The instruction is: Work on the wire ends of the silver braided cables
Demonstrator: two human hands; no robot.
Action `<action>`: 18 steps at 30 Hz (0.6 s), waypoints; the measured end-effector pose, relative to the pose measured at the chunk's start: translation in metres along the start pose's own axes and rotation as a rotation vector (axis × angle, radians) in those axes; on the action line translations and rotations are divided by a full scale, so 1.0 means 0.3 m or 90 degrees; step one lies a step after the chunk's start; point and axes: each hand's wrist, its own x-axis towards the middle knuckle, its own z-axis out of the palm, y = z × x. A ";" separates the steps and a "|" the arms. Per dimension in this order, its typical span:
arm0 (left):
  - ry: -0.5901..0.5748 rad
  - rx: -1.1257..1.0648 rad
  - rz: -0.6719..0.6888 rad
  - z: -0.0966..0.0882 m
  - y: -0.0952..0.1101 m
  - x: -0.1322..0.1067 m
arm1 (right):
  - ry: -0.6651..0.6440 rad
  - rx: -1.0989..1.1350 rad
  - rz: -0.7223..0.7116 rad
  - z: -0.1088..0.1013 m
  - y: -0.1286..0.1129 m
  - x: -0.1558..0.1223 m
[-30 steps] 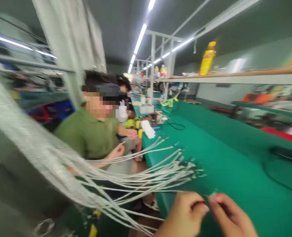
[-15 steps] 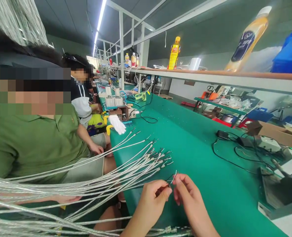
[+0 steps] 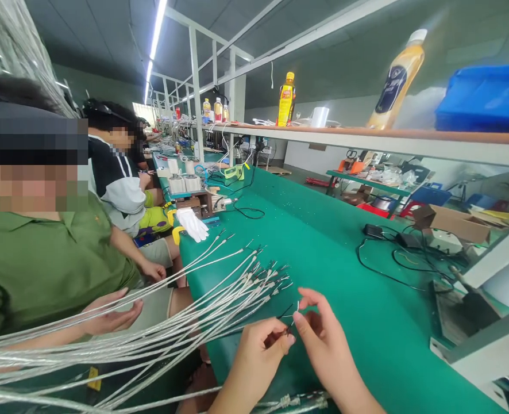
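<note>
Over the green worktop (image 3: 379, 322), my left hand (image 3: 263, 352) pinches thin wires (image 3: 285, 311) at its one o'clock. At its three, my right hand (image 3: 324, 330) has thumb and forefinger slightly apart at a white wire (image 3: 298, 305); I can't tell if it's held. Pale cables (image 3: 194, 310) lie toward ten.

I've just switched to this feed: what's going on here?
The person's left hand pinches fine wires while the right hand touches a white wire above the green bench. Beside them, pale cables lie across the bench's edge, ends fanned out. A co-worker in green sits to the left, one open palm near the cables.
</note>
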 end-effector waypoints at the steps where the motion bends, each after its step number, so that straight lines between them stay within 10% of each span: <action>1: -0.001 0.004 0.002 0.000 -0.002 -0.001 | 0.000 -0.043 -0.018 -0.007 -0.006 0.002; 18: 0.005 -0.010 0.007 0.000 0.005 -0.009 | -0.012 -0.245 -0.177 -0.059 -0.029 0.015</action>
